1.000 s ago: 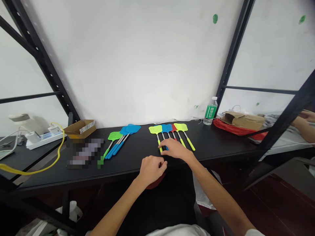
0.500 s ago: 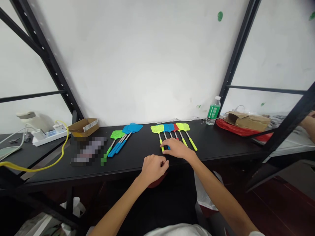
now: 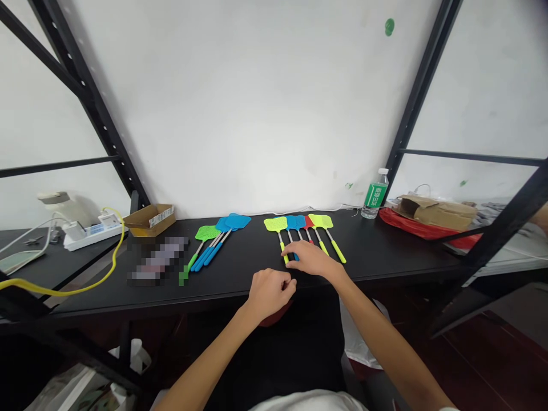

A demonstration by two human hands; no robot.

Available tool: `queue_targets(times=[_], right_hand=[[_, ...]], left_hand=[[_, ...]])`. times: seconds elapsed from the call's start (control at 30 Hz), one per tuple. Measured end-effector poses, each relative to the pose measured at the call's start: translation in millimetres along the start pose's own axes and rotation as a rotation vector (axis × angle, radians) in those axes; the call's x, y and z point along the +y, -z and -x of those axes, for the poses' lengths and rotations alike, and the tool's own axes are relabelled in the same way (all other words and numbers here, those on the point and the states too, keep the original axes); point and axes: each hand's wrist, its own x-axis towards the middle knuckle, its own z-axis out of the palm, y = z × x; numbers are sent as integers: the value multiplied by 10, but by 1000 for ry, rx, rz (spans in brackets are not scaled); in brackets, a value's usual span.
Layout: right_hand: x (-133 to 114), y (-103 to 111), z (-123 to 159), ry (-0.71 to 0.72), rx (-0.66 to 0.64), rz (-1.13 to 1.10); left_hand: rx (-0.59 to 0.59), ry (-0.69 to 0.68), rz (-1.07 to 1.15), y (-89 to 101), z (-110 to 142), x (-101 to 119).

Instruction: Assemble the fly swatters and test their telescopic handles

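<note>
My right hand [image 3: 311, 258] lies palm down across the handles of the swatters on the right, fingers loosely bent and apart, fingertips by the grip of a yellow fly swatter [image 3: 276, 224]. Partly under it run the handles of blue fly swatters [image 3: 294, 221] and a red fly swatter [image 3: 308, 222]. Two more yellow swatters [image 3: 324, 221] lie on its right. My left hand [image 3: 270, 291] is a loose fist at the front edge of the black table [image 3: 244, 268], with nothing visible in it. Farther left lie a green fly swatter [image 3: 207, 232] and several blue swatters [image 3: 235, 221], touched by neither hand.
A cardboard box [image 3: 149, 220] and a blurred-out item [image 3: 160, 261] are at the left, near a power strip [image 3: 92, 235] and yellow cable [image 3: 112, 262]. A water bottle [image 3: 375, 195] stands at back right, before red plastic and cardboard [image 3: 445, 214]. Black shelf posts [image 3: 100, 114] frame the table.
The camera view has shifted slightly, so everything sits a little farther right. Both hands and all the swatters keep their places on the table.
</note>
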Motion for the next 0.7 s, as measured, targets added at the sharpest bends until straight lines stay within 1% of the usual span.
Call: queue_targets(times=[0.2, 0.7], right_hand=[[-8, 3, -1, 4, 4, 2], [33, -31, -14, 24, 12, 12]], left_hand=[[-16, 7, -1, 12, 1, 11], [-4, -3, 11, 8, 9, -1]])
